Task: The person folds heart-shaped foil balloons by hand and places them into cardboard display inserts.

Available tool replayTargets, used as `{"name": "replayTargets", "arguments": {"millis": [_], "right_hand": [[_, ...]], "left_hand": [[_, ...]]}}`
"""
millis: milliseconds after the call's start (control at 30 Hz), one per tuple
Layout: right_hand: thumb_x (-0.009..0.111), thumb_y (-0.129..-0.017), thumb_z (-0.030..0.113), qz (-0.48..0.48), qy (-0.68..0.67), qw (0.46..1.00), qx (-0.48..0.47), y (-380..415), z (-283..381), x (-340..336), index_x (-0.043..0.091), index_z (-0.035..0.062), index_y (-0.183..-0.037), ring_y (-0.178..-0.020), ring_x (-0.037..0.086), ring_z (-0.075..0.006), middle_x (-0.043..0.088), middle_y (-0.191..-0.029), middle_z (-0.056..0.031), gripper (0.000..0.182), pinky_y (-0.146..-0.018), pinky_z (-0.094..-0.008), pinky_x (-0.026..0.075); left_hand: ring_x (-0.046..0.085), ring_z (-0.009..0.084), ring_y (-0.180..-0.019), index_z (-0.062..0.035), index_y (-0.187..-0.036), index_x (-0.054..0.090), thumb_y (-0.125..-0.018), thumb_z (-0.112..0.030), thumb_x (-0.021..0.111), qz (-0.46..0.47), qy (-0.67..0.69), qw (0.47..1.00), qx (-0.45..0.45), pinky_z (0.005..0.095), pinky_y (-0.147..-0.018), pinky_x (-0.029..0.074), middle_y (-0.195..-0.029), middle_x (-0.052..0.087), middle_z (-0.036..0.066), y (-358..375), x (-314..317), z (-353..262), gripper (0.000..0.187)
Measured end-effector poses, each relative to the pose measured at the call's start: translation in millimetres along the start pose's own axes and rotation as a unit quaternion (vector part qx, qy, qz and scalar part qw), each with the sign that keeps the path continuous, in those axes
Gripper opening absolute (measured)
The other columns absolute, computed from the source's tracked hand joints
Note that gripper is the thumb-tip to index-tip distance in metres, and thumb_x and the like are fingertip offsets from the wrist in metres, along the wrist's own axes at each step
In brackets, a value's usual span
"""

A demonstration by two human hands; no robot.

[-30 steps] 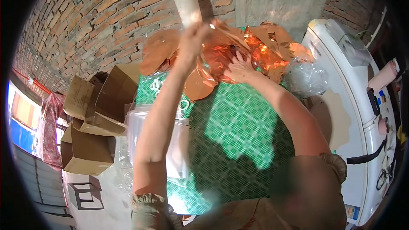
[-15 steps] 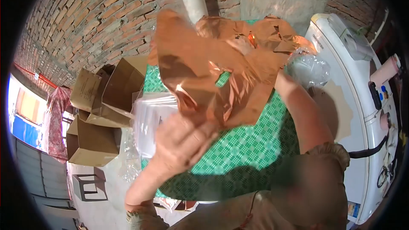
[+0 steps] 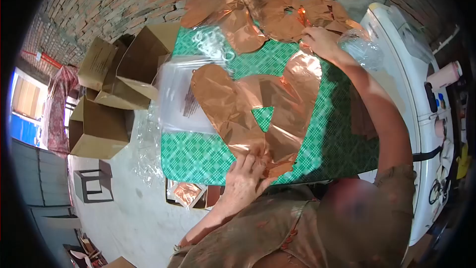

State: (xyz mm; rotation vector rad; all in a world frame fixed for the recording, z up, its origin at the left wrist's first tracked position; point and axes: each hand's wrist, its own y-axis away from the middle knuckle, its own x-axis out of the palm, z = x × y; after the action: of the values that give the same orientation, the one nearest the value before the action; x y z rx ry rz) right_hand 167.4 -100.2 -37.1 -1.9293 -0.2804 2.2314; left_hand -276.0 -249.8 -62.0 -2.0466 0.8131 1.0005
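Note:
A flat, uninflated rose-gold foil balloon (image 3: 238, 101) with a triangular hole lies spread over a green patterned tablecloth (image 3: 193, 156). My left hand (image 3: 244, 178) is closed on its near end at the table's front edge. At the far side, my right hand (image 3: 322, 44) has its fingers curled at the tip of the balloon's upper right lobe, close beside more foil pieces (image 3: 277, 12). Its fingertips are partly hidden. Under the balloon's left lobe is a stack of clear plastic sleeves (image 3: 178, 104).
White ribbon or string (image 3: 210, 42) lies at the back left. A clear plastic bundle (image 3: 362, 49) sits by the white fridge (image 3: 396, 49) on the right. Open cardboard boxes (image 3: 101, 126) stand left of the table. Below the front edge is a box with a copper-coloured packet (image 3: 187, 193).
The foil balloon has come down from a raised, crumpled position and now lies flat. My left hand moved right and toward me; my right hand moved to the back right. The view shifted.

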Motion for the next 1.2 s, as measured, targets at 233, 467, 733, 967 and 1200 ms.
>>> {"name": "replayTargets", "arguments": {"millis": [233, 467, 733, 967, 1200], "right_hand": [[0.055, -0.101, 0.048, -0.075, 0.208, 0.969, -0.107, 97, 104, 26, 0.061, 0.0066, -0.136, -0.128, 0.055, -0.0356, 0.062, -0.134, -0.0173, 0.055, -0.104, -0.0568, 0.042], [0.069, -0.089, 0.06, 0.175, 0.21, 0.962, 0.026, 144, 141, 10, 0.066, 0.0038, -0.123, -0.12, 0.061, -0.0314, 0.068, -0.122, -0.0186, 0.066, -0.097, -0.0566, 0.042], [0.067, -0.09, 0.021, -0.105, 0.15, 0.967, -0.179, 4, 104, 44, 0.068, 0.0071, -0.109, -0.108, 0.065, -0.0259, 0.07, -0.104, -0.0061, 0.024, -0.091, -0.0445, 0.05], [0.066, -0.089, 0.014, -0.09, 0.01, 0.972, -0.217, -81, 51, 116, 0.069, 0.0084, -0.104, -0.098, 0.069, -0.0313, 0.07, -0.096, -0.0097, 0.016, -0.08, -0.0433, 0.055], [0.075, -0.091, 0.024, -0.107, -0.208, 0.97, -0.06, -93, 57, 113, 0.067, 0.0064, -0.095, -0.08, 0.068, -0.0415, 0.069, -0.084, -0.0191, 0.019, -0.069, -0.0501, 0.051]], "left_hand": [[0.048, 0.0467, -0.132, -0.0103, -0.136, 0.066, -0.083, -0.061, 0.077, -0.015, -0.082, 0.996, -0.04, 0.0612, -0.107, 0.041, -0.149, 0.051, 0.022, -28, -12, 20, 0.075], [0.023, 0.0539, -0.152, -0.0227, -0.159, 0.047, -0.085, -0.072, 0.067, 0.042, -0.148, 0.988, -0.026, 0.0769, -0.117, 0.015, -0.166, 0.032, 0.022, -32, 33, 85, 0.091], [0.025, 0.0498, -0.154, -0.0199, -0.158, 0.047, -0.087, -0.067, 0.069, 0.05, -0.138, 0.989, -0.001, 0.0754, -0.118, 0.018, -0.165, 0.034, 0.021, -53, 11, 89, 0.087], [0.039, 0.0441, -0.147, -0.0109, -0.151, 0.052, -0.092, -0.046, 0.073, -0.047, -0.096, 0.993, 0.042, 0.0609, -0.117, 0.034, -0.157, 0.045, 0.021, -143, -9, 133, 0.072], [0.064, 0.0404, -0.121, -0.0062, -0.141, 0.06, -0.098, -0.021, 0.071, -0.09, -0.001, 0.995, 0.041, 0.0432, -0.098, 0.054, -0.134, 0.065, 0.022, -271, 9, 206, 0.046]]}}
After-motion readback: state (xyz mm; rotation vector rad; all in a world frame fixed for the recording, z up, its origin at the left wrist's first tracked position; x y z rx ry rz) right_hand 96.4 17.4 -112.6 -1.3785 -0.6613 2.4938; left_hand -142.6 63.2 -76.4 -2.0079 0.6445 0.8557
